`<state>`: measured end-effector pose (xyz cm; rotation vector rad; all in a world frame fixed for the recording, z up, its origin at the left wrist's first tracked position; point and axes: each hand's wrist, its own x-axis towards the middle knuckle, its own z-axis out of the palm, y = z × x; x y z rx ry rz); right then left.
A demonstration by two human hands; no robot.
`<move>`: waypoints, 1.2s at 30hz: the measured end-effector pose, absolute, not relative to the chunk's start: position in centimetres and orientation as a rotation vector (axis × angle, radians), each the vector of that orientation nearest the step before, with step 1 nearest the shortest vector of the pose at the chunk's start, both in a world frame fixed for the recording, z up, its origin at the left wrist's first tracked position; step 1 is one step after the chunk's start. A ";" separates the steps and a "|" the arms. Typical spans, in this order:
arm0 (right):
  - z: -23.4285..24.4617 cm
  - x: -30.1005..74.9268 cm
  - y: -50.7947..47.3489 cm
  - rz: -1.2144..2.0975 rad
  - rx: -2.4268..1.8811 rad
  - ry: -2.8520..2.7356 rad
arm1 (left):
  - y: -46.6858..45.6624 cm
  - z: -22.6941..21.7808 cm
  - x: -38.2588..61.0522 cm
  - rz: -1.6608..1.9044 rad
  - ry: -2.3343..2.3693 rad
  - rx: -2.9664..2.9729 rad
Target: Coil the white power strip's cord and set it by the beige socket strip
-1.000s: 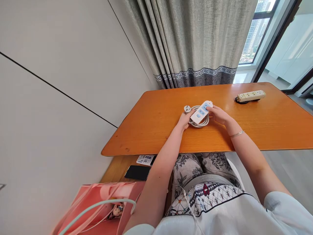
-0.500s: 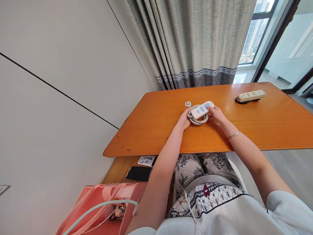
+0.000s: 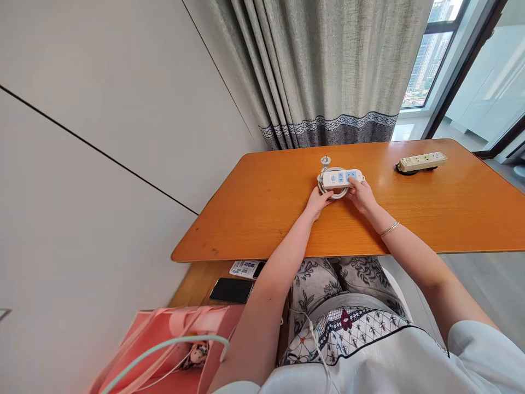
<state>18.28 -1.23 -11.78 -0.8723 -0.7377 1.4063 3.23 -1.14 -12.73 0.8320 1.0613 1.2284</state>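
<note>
From my remote seat I see a white power strip with pale blue sockets (image 3: pixel 343 178) lying crosswise on the orange wooden table (image 3: pixel 262 219), a little beyond the middle of the near half. It rests on top of its own coiled white cable (image 3: pixel 333 191), and the white plug (image 3: pixel 325 160) at the cable's end sticks out just past the coil on the far side.

My right hand (image 3: pixel 362 197) is at the strip's right end — fingers curled, the tips touching the strip's near edge, though I cannot tell whether they truly grip it. My left hand (image 3: pixel 319 200) sits at the near left side of the coil, fingers loosely bent and touching the cable loops; a firm hold is not clear from here either. A thin silver bracelet (image 3: pixel 389 229) circles the right wrist.

Well apart to the right, near the table's far edge, lies a cream-coloured power strip (image 3: pixel 422 161) on a dark coil of cable (image 3: pixel 404 169).

Behind the table hangs a grey curtain with a patterned dark band (image 3: pixel 328 71), with a window to its right. Below the table's near left corner, on a lower wooden surface, lie a black phone (image 3: pixel 232 290) and a small printed card (image 3: pixel 245 268) — and closer still stands a pink bag (image 3: pixel 164 350) with a pale green handle.
</note>
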 end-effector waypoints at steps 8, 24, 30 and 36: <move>-11.6 18.4 -1.1 1.462 -0.917 -0.629 | -0.9 -12.9 3.1 1.211 1.081 0.854; -10.8 18.8 -1.1 1.601 -0.927 -0.419 | -1.2 -12.1 2.3 1.188 1.091 0.995; -10.8 18.6 -1.1 1.526 -0.970 -0.419 | -0.8 -12.2 2.1 1.180 0.987 0.880; -10.9 18.5 -1.2 1.494 -0.987 -0.434 | -0.6 -11.9 2.0 1.296 1.062 0.753</move>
